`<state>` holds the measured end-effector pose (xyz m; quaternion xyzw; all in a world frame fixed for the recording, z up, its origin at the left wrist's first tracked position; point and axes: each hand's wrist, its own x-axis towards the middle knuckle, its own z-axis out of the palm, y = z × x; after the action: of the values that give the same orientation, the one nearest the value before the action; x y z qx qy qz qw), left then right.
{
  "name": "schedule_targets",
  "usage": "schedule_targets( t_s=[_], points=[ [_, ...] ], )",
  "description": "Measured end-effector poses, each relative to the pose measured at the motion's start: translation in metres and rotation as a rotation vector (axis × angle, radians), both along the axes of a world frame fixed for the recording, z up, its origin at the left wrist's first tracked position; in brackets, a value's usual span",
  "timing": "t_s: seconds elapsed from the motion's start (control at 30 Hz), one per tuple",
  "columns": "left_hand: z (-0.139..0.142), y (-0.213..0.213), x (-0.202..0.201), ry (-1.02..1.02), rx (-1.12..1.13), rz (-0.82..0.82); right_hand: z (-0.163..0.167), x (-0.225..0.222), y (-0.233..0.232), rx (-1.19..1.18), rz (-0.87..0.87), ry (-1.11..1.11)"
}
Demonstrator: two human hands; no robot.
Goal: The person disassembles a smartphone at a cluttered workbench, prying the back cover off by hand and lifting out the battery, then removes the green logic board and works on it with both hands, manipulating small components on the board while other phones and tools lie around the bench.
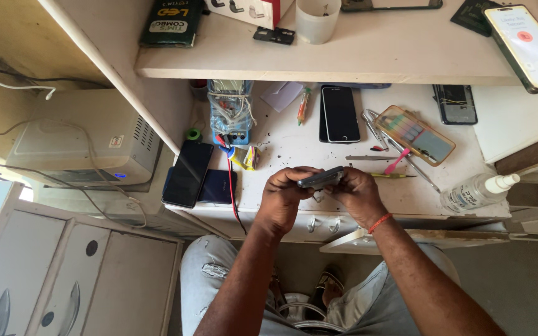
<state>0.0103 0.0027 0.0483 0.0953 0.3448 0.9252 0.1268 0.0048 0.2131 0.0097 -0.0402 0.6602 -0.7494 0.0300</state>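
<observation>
Both my hands hold one dark smartphone edge-on above the front edge of a white workbench. My left hand grips its left end with the fingers curled over the top. My right hand, with an orange thread on the wrist, grips the right end. The phone's face is turned away and hidden.
On the bench lie a black phone, two dark phones at the left, tweezers, a pink tool, a clear case, a spray bottle. A shelf above carries a lit phone and a cup.
</observation>
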Motion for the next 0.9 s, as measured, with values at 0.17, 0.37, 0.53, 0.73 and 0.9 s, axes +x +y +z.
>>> schedule_targets(
  t_s=[0.17,0.37,0.53,0.73,0.9],
  points=[
    [0.002,0.0,0.0,0.026,-0.021,-0.016,0.002,0.001,0.0,0.015,-0.016,-0.031],
    [0.005,-0.002,0.001,0.025,-0.032,-0.019,-0.002,0.0,0.001,0.002,-0.011,-0.033],
    [0.0,0.002,-0.002,-0.1,-0.078,0.193,-0.001,-0.001,-0.004,0.023,-0.022,0.015],
    [-0.012,0.001,-0.015,-0.199,-0.192,0.544,0.007,0.001,-0.022,0.179,-0.141,0.085],
    [-0.021,0.004,-0.002,-0.342,-0.045,0.62,0.007,0.006,-0.027,0.202,-0.238,0.142]
  ],
)
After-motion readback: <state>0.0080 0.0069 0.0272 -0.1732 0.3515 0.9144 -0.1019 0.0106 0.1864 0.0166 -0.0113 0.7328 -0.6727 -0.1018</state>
